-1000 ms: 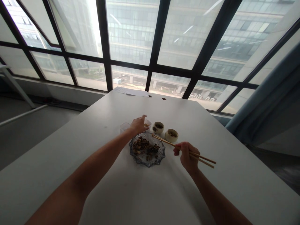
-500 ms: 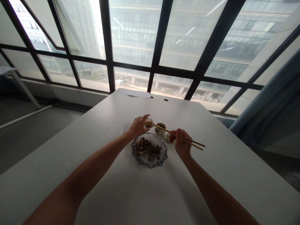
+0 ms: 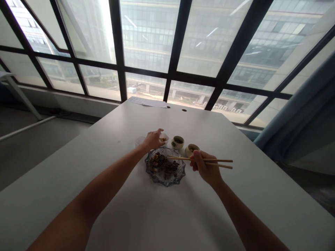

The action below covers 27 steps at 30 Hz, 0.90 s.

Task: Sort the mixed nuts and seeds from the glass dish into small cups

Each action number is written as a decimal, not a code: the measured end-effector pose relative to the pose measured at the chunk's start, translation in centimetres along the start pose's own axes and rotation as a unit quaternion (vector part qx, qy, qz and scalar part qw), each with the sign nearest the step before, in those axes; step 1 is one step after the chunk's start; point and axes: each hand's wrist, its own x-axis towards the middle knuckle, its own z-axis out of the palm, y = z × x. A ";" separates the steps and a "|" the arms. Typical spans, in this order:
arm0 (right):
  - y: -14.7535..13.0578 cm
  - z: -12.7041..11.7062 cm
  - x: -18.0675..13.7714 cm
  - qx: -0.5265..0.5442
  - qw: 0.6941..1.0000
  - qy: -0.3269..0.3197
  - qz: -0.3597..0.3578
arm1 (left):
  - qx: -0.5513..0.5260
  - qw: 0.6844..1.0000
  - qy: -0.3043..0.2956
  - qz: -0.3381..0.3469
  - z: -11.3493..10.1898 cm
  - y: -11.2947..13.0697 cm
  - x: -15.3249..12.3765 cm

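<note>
Right hand [image 3: 206, 169] pinches chopsticks [image 3: 180, 159] over glass dish [image 3: 169, 182]; left hand [image 3: 152, 139] covers small cup [image 3: 164, 138], grip unclear.

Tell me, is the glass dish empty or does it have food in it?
It has food: dark pieces lie heaped in the glass dish, with the tips of the chopsticks over them.

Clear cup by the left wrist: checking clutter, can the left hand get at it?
Probably yes: the clear cup stands right beside the left hand, nothing between them; the hand only touches the filled cup.
</note>
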 end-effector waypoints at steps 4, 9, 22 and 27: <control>0.1 0.5 -0.1 -0.063 0.996 -0.061 -0.031 | 0.015 1.000 -0.011 0.010 -0.3 0.0 -0.5; 0.7 0.9 0.1 -0.091 0.990 -0.093 -0.057 | 0.036 0.999 0.003 0.033 -1.7 -0.9 -3.2; 3.0 -0.4 0.3 0.177 0.971 0.114 0.110 | 0.040 0.996 0.070 0.034 -2.8 -7.0 -7.7; 4.4 -0.9 0.9 0.238 0.953 0.143 0.121 | 0.039 0.997 0.062 0.014 -3.1 -6.7 -5.6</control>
